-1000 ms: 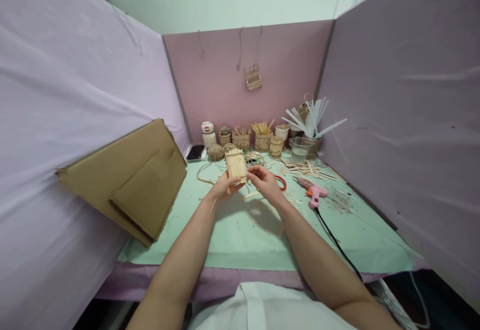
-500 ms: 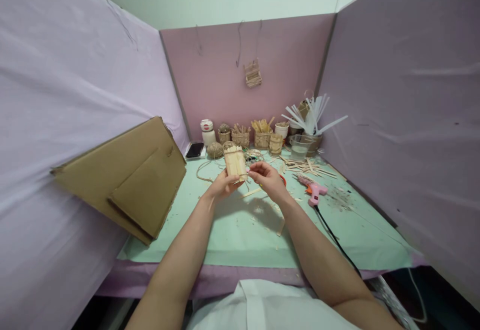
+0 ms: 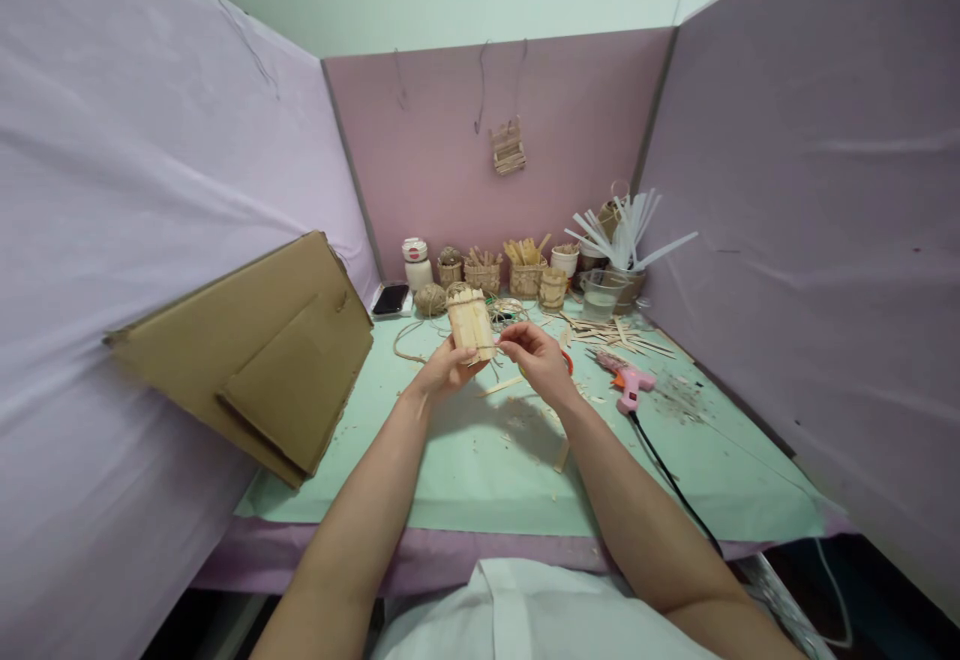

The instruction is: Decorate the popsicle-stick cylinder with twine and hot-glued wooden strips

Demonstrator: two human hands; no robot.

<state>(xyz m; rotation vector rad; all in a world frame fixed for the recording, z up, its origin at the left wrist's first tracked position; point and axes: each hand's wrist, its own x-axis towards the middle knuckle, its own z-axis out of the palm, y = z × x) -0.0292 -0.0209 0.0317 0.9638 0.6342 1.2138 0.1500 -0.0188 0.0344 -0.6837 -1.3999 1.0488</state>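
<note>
My left hand is wrapped round the lower part of a small wooden-stick cup, holding it slightly tilted above the table. Twine circles the cup near its top, and another strand runs round it near the bottom. At the cup's lower right, my right hand pinches the twine, with thumb and forefinger together. Short loose ends hang just below the cup. Part of a red ring-shaped thing shows behind the right hand; its kind is hidden.
A pink glue gun with a black cord lies at right. Thin wooden sticks are scattered behind it. Stick-filled baskets, a twine ball and a water container line the back. Folded cardboard leans at left.
Both hands keep nearly the same place and grip. The cup has tilted very slightly, and the view has shifted a little.
</note>
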